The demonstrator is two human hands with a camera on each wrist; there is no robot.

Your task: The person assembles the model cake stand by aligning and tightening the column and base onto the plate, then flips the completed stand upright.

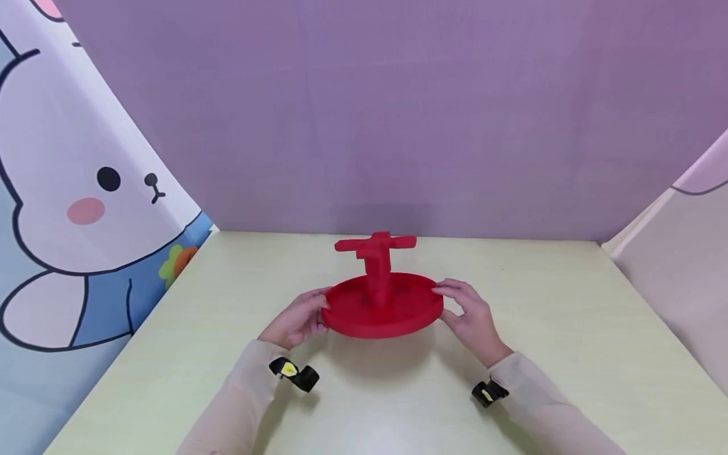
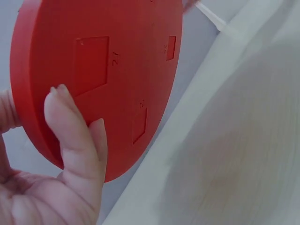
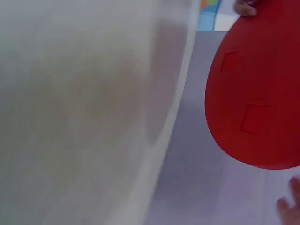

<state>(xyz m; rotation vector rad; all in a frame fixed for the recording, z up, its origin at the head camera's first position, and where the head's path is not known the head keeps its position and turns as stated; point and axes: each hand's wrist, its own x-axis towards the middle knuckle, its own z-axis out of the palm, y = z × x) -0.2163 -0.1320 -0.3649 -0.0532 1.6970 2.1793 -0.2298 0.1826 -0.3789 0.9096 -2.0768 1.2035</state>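
A round red tray (image 1: 347, 309) with a low rim carries a central red post (image 1: 377, 278) topped by a crossbar. It is held up over the table, with its shadow below. On the left, my left hand (image 1: 298, 318) grips the rim; the left wrist view shows fingers (image 2: 75, 136) against the flat underside (image 2: 133, 89), which has several square recesses with small marks. At the opposite side, my right hand (image 1: 469, 319) holds the rim, its fingertips over the edge and thumb lower down. Only part of this hand shows in the right wrist view, below the tray (image 3: 253, 131).
The pale table (image 1: 557, 335) reaches back to a purple cloth backdrop (image 1: 455, 126). A cartoon-printed cloth (image 1: 68, 158) hangs at the left, and a light cloth (image 1: 682, 253) borders the right. Black wrist devices (image 1: 292, 373) sit at both cuffs.
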